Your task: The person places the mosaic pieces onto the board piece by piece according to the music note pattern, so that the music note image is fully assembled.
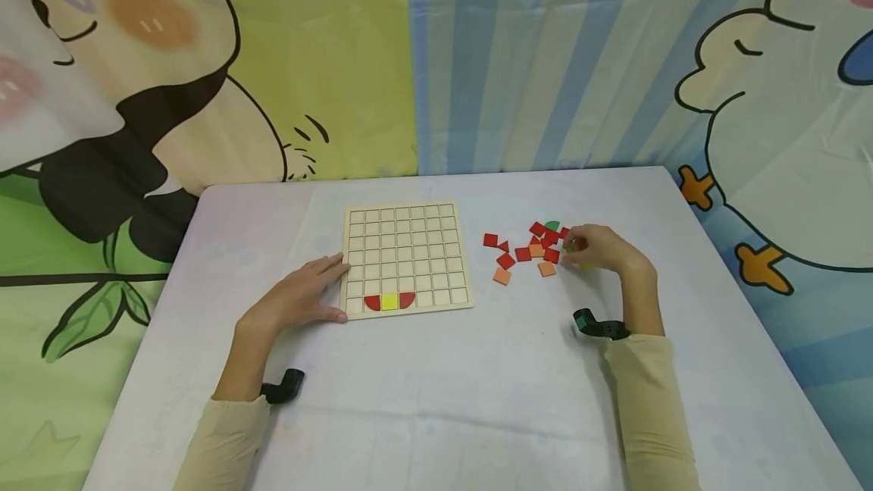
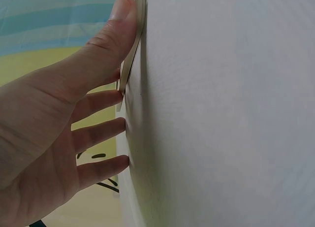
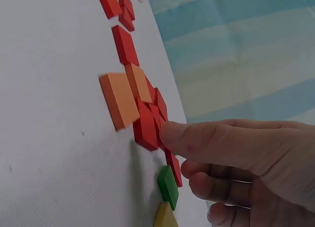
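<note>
Board (image 1: 402, 252): if my left hand (image 1: 293, 295), fingers outstretched, nudges its edge, set tiles (image 1: 389, 301) may slide.
Pile (image 1: 536, 251): can't tell if right hand (image 1: 600, 248) grips; crowding could scatter it.

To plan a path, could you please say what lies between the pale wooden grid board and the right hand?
Flat red pieces and orange squares, in the head view.

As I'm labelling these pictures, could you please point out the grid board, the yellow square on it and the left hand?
Grid board (image 1: 405, 254): head view, a bare middle cell.
Yellow square (image 1: 389, 301): head view, its top face.
Left hand (image 1: 295, 296): head view, its back.
</note>
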A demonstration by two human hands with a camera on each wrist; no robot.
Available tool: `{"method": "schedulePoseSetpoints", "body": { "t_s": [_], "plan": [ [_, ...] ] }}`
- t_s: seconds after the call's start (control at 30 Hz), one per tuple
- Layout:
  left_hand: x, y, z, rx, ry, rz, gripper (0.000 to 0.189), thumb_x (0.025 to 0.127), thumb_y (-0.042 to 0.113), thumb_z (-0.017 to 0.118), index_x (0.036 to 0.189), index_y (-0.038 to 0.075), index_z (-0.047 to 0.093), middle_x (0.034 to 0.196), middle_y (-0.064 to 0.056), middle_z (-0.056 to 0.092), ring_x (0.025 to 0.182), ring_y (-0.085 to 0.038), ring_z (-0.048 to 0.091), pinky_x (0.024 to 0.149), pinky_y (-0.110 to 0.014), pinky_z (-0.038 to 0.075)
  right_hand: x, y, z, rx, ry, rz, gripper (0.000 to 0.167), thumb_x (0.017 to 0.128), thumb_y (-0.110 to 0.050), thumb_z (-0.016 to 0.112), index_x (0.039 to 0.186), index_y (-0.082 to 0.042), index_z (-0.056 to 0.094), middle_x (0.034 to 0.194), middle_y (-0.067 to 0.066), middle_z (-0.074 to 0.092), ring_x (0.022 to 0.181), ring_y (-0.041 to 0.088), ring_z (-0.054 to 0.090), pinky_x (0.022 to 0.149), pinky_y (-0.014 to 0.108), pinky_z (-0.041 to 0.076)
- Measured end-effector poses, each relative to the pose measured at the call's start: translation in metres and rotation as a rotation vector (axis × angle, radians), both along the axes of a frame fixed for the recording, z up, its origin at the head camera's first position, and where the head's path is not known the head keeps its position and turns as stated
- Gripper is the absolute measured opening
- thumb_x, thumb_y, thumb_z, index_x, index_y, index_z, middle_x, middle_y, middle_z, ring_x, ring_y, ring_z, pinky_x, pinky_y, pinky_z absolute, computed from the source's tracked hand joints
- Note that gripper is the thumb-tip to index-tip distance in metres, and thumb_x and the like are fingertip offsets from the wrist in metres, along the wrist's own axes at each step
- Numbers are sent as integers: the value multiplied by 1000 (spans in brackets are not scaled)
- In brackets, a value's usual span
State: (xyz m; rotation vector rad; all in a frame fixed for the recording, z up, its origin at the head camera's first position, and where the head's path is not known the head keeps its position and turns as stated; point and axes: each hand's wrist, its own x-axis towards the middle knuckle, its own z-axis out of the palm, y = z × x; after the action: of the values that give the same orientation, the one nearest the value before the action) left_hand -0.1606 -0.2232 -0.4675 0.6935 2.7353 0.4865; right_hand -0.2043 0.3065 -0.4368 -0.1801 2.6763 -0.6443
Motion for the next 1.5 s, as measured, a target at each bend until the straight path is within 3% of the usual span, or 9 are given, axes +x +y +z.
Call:
{"method": "schedulePoseSetpoints", "body": {
  "t_s": [0.13,0.4,1.5],
  "plan": [
    [0,0,0,-3,5,-6,93,74,46,79,148,7,39,157,-18,31,144,-40,30,113,-58,33,0,-15,-2,-18,-65,69,30,87,-18,72,114,-7,63,92,8,57,88,23,50,70,28,44],
    [-1,1,-1,-14,12,-5,93,73,48,79,148,8,39,157,-17,31,144,-39,31,113,-57,34,1,-23,-4,8,-157,98,35,87,-19,72,118,-11,59,88,7,52,87,22,49,67,29,41],
    [0,-1,-4,-9,-4,-1,94,74,48,78,149,9,38,158,-16,30,145,-38,29,114,-57,32,1,-29,-8,65,-168,98,33,84,-15,73,114,-12,58,90,7,54,89,22,51,70,29,44]
  ]
}}
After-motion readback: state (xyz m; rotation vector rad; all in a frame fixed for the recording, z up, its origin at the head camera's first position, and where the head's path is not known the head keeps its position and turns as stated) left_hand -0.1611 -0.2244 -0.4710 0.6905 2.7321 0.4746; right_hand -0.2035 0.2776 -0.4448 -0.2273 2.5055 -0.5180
